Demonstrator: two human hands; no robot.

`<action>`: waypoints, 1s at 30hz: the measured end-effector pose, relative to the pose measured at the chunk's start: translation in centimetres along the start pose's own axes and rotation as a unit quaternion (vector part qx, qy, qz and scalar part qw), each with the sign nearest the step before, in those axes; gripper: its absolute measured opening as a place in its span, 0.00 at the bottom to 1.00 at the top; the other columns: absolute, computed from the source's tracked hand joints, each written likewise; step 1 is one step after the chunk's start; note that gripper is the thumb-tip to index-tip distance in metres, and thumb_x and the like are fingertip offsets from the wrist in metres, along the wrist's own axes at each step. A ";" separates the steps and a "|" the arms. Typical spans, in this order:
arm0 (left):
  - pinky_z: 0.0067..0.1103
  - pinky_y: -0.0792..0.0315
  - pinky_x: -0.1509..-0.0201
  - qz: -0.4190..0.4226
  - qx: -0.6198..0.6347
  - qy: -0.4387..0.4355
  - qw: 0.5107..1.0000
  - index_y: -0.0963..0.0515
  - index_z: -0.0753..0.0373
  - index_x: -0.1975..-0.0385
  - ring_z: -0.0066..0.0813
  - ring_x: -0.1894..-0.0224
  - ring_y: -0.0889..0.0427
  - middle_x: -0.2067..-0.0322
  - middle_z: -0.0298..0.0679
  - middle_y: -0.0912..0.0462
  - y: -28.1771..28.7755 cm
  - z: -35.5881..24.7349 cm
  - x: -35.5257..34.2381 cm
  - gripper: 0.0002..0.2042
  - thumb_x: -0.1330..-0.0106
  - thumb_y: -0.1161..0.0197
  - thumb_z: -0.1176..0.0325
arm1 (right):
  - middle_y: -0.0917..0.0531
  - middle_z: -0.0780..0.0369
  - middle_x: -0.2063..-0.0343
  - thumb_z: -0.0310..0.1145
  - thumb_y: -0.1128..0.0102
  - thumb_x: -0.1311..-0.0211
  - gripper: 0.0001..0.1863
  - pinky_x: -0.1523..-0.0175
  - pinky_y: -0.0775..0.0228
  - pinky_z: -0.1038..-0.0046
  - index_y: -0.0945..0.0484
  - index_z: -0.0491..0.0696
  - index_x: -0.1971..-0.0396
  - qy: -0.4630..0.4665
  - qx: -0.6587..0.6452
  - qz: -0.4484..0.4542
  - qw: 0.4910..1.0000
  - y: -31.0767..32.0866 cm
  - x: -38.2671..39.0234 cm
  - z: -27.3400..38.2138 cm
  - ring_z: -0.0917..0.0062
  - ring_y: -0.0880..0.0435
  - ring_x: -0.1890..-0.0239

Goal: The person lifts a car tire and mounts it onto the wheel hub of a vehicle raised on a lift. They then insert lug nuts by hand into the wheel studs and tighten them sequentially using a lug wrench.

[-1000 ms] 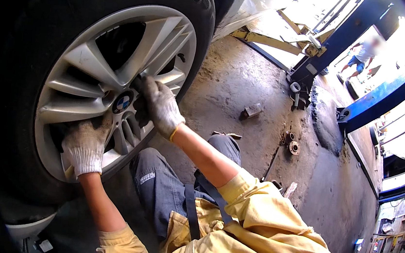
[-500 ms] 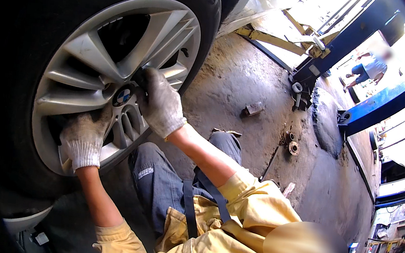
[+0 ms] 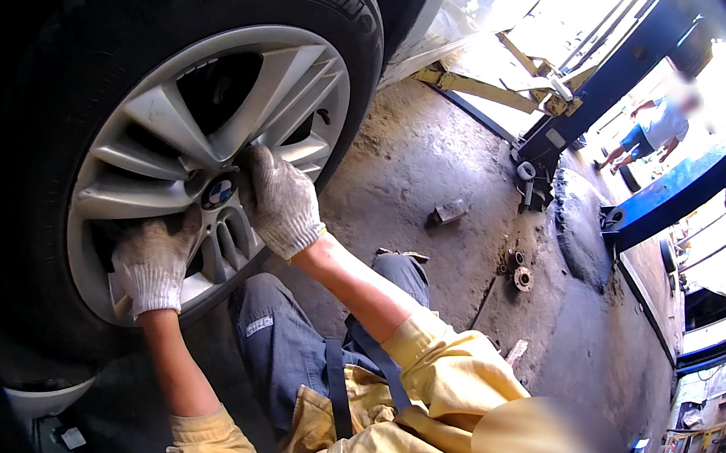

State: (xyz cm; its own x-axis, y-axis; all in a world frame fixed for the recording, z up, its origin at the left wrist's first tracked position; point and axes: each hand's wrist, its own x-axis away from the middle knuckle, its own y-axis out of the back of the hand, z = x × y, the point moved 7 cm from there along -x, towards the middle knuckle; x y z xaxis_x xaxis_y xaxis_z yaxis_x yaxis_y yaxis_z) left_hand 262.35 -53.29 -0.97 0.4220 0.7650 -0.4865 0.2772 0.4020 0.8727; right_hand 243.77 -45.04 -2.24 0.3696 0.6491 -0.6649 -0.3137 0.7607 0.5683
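A large black tyre (image 3: 50, 161) on a silver multi-spoke alloy wheel (image 3: 155, 115) fills the left side, with a round blue-and-white center cap (image 3: 218, 192) at its hub. My left hand (image 3: 152, 260), in a soiled knit glove, grips the wheel low and left of the cap, fingertips hidden among the spokes. My right hand (image 3: 281, 197), gloved too, is closed on the wheel just right of the cap, its fingertips tucked behind the spoke by the hub.
Blue lift posts (image 3: 664, 181) and a yellow lift arm (image 3: 472, 87) stand to the right. A flanged metal part (image 3: 522, 278), metal block (image 3: 449, 214) and long bar lie on the stained floor (image 3: 386, 168). Another person (image 3: 661, 124) is outside at upper right. My bent legs are below the wheel.
Both my hands stay on the wheel in much the same places, with only slight shifts in view. The person in the background has changed position and posture.
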 end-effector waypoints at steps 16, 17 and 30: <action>0.39 0.19 0.64 0.007 -0.026 -0.002 1.000 0.12 0.62 0.73 0.51 0.67 0.12 0.72 0.54 0.14 -0.9 0.3 -0.1 0.39 0.36 0.49 0.25 | 0.15 0.51 0.73 0.42 0.47 0.27 0.20 0.66 0.21 0.64 0.23 0.36 0.56 -0.260 -0.239 -0.080 0.932 -1.4 0.3 -2.7 0.64 0.15 0.75; 0.39 0.20 0.64 0.007 -0.022 -0.006 1.000 0.12 0.62 0.74 0.51 0.68 0.12 0.73 0.54 0.14 -0.8 0.1 -0.2 0.39 0.36 0.49 0.26 | 0.15 0.52 0.74 0.44 0.49 0.27 0.22 0.66 0.22 0.65 0.22 0.36 0.57 -0.321 -0.318 -0.036 0.891 -2.6 0.5 -3.5 0.66 0.16 0.75; 0.42 0.21 0.52 0.168 -0.022 0.081 0.982 0.12 0.62 0.63 0.53 0.59 0.12 0.63 0.55 0.12 -0.9 0.4 -0.3 0.42 0.38 0.51 0.22 | 0.16 0.40 0.62 0.43 0.39 0.32 0.22 0.55 0.25 0.57 0.23 0.36 0.54 -0.406 -0.383 0.038 0.829 -4.3 2.0 -3.5 0.47 0.16 0.61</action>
State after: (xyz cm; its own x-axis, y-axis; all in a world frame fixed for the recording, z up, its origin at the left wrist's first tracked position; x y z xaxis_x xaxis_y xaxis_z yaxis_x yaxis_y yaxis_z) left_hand 262.29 -54.05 -1.66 0.3387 0.9270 -0.1613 0.1067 0.1325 0.9854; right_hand 242.84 -47.00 -7.71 0.6929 0.7163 0.0818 -0.7110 0.6977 -0.0875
